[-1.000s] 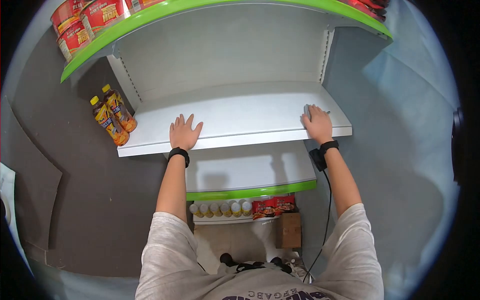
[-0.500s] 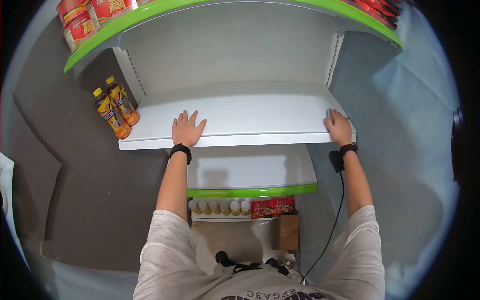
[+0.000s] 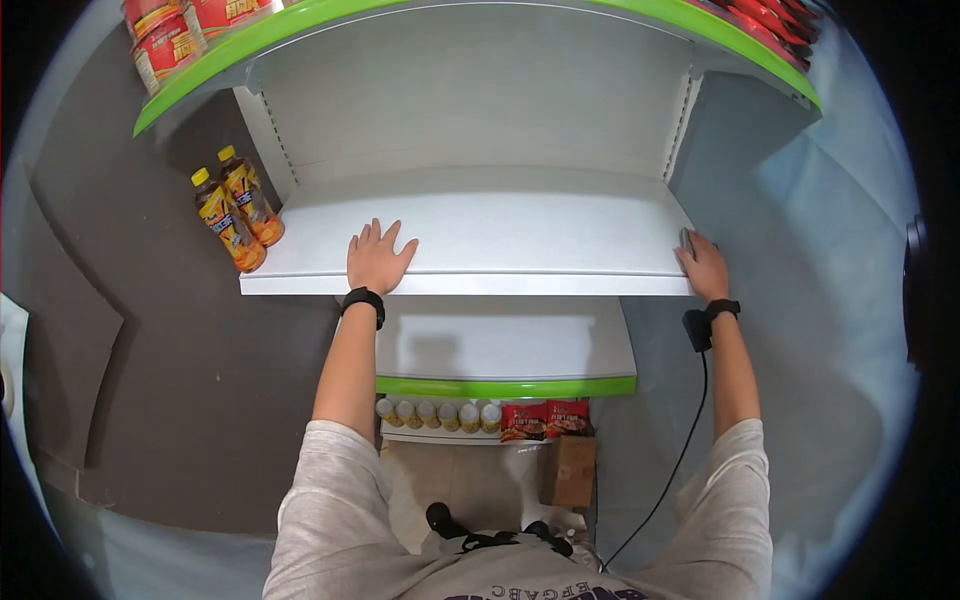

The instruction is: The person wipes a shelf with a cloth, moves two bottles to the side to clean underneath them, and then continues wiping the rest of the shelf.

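Observation:
My left hand [image 3: 376,262] lies flat on the front part of the white shelf [image 3: 500,235], fingers spread and nothing in them. At the shelf's right end, my right hand [image 3: 707,268] is curled around a small grey object [image 3: 687,241]. Its kind is hard to make out because the fingers cover most of it. Two bottles of orange-brown drink with yellow caps, a front bottle [image 3: 228,222] and a rear bottle [image 3: 252,197], stand at the shelf's left end, left of my left hand.
Above, a green-edged shelf [image 3: 400,8] carries red noodle tubs [image 3: 168,50] and red packets [image 3: 770,22]. Below are a lower shelf [image 3: 500,340], several white-capped bottles [image 3: 448,416], red packs [image 3: 525,421] and a cardboard box [image 3: 573,470]. A black cable [image 3: 690,440] hangs beside my right arm.
My right hand has moved right, to the shelf's end, with the grey object. My left hand stays flat in nearly the same place. The view has tilted slightly.

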`<state>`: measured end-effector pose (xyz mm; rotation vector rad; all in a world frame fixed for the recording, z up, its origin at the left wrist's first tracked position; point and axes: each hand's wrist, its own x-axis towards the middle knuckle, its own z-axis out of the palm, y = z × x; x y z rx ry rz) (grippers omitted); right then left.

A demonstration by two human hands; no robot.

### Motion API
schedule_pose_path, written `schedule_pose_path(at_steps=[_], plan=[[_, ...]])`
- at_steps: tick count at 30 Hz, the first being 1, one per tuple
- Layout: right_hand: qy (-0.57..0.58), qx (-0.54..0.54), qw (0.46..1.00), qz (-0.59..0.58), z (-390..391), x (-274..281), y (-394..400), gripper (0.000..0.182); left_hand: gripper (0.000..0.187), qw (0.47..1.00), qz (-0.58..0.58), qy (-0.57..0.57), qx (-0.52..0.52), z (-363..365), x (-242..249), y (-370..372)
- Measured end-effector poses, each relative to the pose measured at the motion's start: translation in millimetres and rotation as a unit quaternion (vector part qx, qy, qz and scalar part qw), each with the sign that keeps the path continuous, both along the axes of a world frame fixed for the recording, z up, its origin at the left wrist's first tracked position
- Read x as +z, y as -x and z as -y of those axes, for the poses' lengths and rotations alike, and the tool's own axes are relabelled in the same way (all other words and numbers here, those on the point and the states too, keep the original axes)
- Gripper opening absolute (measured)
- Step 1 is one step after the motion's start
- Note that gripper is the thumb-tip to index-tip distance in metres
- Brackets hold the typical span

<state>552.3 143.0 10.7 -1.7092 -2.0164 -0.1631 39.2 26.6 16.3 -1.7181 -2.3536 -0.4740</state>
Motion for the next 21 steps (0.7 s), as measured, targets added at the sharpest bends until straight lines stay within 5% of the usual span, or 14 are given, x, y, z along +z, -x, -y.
schedule_pose_path(at_steps=[12, 21], plan=[[0.033, -0.047, 0.996, 0.063, 3.5, 4.1, 17.1, 0.065, 0.060, 1.000, 0.001, 0.009, 0.010, -3.5, -0.7, 0.5], [0.006, 0.026, 0.998, 0.064, 9.1, -1.6, 63.2, 0.067, 0.060, 1.000, -0.003, -0.001, 0.008, -3.3, -3.1, 0.4]])
